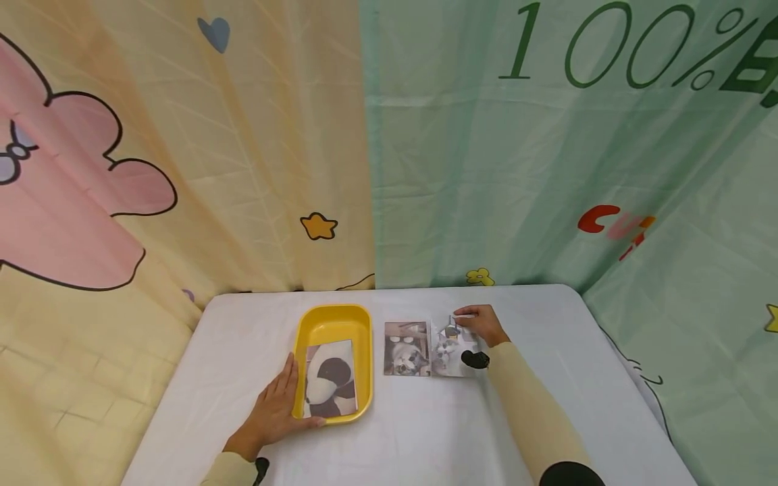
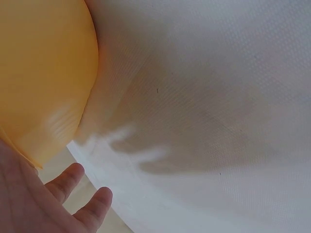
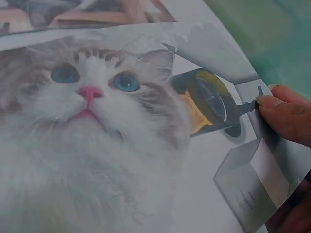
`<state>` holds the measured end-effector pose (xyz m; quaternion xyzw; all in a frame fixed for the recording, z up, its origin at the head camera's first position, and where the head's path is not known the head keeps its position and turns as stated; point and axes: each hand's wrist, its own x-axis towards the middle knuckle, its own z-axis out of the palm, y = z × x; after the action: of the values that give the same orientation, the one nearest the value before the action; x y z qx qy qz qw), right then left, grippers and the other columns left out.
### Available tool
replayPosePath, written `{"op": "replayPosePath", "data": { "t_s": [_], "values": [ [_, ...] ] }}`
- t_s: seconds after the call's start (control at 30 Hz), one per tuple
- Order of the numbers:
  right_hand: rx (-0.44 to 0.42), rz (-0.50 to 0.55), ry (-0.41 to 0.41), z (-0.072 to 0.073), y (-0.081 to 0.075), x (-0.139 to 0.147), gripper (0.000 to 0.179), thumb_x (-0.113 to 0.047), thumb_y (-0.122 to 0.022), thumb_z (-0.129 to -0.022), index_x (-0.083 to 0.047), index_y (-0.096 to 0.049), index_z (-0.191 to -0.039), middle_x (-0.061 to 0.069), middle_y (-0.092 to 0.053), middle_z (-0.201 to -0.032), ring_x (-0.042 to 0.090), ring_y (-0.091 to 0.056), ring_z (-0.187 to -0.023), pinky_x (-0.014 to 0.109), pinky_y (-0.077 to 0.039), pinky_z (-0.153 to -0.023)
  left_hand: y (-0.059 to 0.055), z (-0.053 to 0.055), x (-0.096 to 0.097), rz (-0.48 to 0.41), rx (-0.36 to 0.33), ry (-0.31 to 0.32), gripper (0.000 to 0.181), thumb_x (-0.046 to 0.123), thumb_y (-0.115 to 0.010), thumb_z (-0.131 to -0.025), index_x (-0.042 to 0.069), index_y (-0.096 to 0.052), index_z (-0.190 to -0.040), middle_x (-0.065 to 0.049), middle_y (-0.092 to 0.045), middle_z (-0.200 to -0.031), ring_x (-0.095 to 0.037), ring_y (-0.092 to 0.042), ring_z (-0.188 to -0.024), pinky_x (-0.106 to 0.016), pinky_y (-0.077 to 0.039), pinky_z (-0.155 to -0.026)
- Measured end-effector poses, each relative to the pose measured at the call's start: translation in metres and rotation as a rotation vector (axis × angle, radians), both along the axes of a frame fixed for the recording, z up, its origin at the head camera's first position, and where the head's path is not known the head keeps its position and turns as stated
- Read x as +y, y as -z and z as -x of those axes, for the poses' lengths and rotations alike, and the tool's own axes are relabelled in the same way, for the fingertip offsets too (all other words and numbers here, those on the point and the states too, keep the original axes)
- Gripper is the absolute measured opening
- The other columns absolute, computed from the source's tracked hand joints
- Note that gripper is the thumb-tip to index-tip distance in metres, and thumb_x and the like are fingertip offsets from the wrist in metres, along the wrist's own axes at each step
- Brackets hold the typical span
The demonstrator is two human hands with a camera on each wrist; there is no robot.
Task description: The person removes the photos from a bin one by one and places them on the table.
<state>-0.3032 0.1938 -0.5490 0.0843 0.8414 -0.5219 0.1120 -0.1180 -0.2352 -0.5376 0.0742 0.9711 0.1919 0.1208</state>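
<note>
A yellow tray point(image 1: 336, 312) stands on the table with a panda picture card point(image 1: 331, 379) lying in it. My left hand point(image 1: 276, 405) touches the tray's left side, its fingers extended and its thumb along the near rim. In the left wrist view, two straight fingertips point(image 2: 95, 208) show beside the tray's outer wall point(image 2: 48, 73). My right hand point(image 1: 483, 324) pinches the upper right edge of a cat picture card point(image 1: 446, 358). The right wrist view shows this white cat card point(image 3: 92, 145) close up, with the thumb point(image 3: 286, 116) on its face; the other fingers are mostly hidden.
Another cat picture card point(image 1: 406, 349) lies between the tray and the pinched card. White cloth covers the table point(image 1: 413, 439). Printed curtains point(image 1: 474, 169) hang along its far edge and on the right side.
</note>
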Motion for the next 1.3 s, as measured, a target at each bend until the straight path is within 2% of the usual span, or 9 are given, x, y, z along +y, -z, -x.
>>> {"op": "replayPosePath", "data": {
  "t_s": [0.13,0.37,0.47,0.6,0.73,0.9,1.07,1.2,1.3],
  "values": [
    [-0.074,-0.040,0.026,-0.003,0.008,0.009,0.019,-0.009,-0.069,-0.088,-0.003,-0.072,-0.106,0.019,-0.057,-0.126,0.030,-0.049,-0.109,0.047,-0.040,-0.097,0.001,0.000,0.000,0.006,-0.007,-0.001,0.134,0.077,-0.064,-0.068,-0.009,-0.002,-0.150,-0.024,0.006,-0.159,-0.044,-0.015,-0.142,-0.064,-0.022,-0.108],
    [-0.067,-0.006,0.050,-0.004,0.018,0.008,0.018,-0.005,-0.069,-0.087,-0.002,-0.072,-0.105,0.019,-0.060,-0.123,0.030,-0.051,-0.106,0.045,-0.041,-0.094,0.002,0.000,0.000,-0.010,0.008,0.001,0.134,0.076,-0.065,-0.068,-0.008,-0.003,-0.151,-0.024,0.005,-0.159,-0.044,-0.016,-0.142,-0.064,-0.023,-0.107],
    [-0.024,-0.008,0.061,-0.007,0.018,0.006,0.020,-0.004,-0.067,-0.088,0.001,-0.069,-0.108,0.020,-0.063,-0.118,0.031,-0.055,-0.105,0.044,-0.044,-0.092,0.003,0.000,0.000,-0.011,0.009,0.006,0.134,0.077,-0.065,-0.067,-0.008,-0.002,-0.151,-0.024,0.004,-0.159,-0.043,-0.015,-0.143,-0.063,-0.023,-0.108],
    [0.114,-0.046,0.045,-0.013,0.014,-0.004,0.026,-0.002,-0.064,-0.089,0.005,-0.066,-0.115,0.023,-0.062,-0.120,0.037,-0.055,-0.113,0.050,-0.045,-0.097,0.003,-0.001,0.001,-0.003,0.008,0.013,0.134,0.077,-0.064,-0.067,-0.009,-0.003,-0.151,-0.025,0.003,-0.159,-0.042,-0.014,-0.143,-0.062,-0.022,-0.109],
    [0.252,-0.061,-0.002,-0.020,0.005,-0.027,0.028,-0.004,-0.065,-0.089,0.004,-0.066,-0.116,0.022,-0.061,-0.123,0.038,-0.051,-0.119,0.053,-0.041,-0.101,0.003,-0.001,0.001,-0.002,0.003,0.011,0.134,0.077,-0.064,-0.068,-0.008,-0.003,-0.151,-0.025,0.004,-0.159,-0.042,-0.013,-0.144,-0.062,-0.022,-0.109],
    [0.375,0.012,-0.092,-0.034,-0.007,-0.072,0.024,-0.003,-0.067,-0.088,0.004,-0.069,-0.111,0.018,-0.067,-0.112,0.035,-0.058,-0.108,0.051,-0.044,-0.097,0.004,0.001,0.000,-0.008,-0.006,0.001,0.134,0.078,-0.064,-0.068,-0.008,-0.002,-0.151,-0.023,0.005,-0.159,-0.042,-0.014,-0.143,-0.063,-0.021,-0.109],
    [0.394,0.068,-0.172,-0.050,-0.012,-0.112,0.021,-0.003,-0.068,-0.088,0.003,-0.070,-0.108,0.014,-0.069,-0.105,0.031,-0.062,-0.100,0.049,-0.048,-0.093,0.005,0.001,0.000,-0.008,-0.006,-0.002,0.135,0.077,-0.064,-0.067,-0.008,-0.002,-0.151,-0.024,0.005,-0.159,-0.042,-0.014,-0.143,-0.062,-0.022,-0.109],
    [0.355,0.086,-0.199,-0.061,-0.016,-0.141,0.020,-0.007,-0.069,-0.088,-0.001,-0.071,-0.107,0.010,-0.069,-0.105,0.027,-0.062,-0.100,0.046,-0.049,-0.093,0.004,0.000,0.000,-0.006,0.004,-0.005,0.135,0.078,-0.065,-0.066,-0.009,-0.003,-0.151,-0.025,0.003,-0.159,-0.043,-0.015,-0.143,-0.062,-0.022,-0.109],
    [0.379,0.100,-0.245,-0.067,-0.017,-0.162,0.020,-0.006,-0.070,-0.087,-0.001,-0.071,-0.106,0.011,-0.070,-0.104,0.029,-0.062,-0.100,0.046,-0.049,-0.093,0.004,0.000,0.000,0.011,0.012,-0.007,0.135,0.079,-0.064,-0.066,-0.009,-0.004,-0.151,-0.025,0.002,-0.159,-0.043,-0.018,-0.142,-0.063,-0.022,-0.108]
  ]
}}
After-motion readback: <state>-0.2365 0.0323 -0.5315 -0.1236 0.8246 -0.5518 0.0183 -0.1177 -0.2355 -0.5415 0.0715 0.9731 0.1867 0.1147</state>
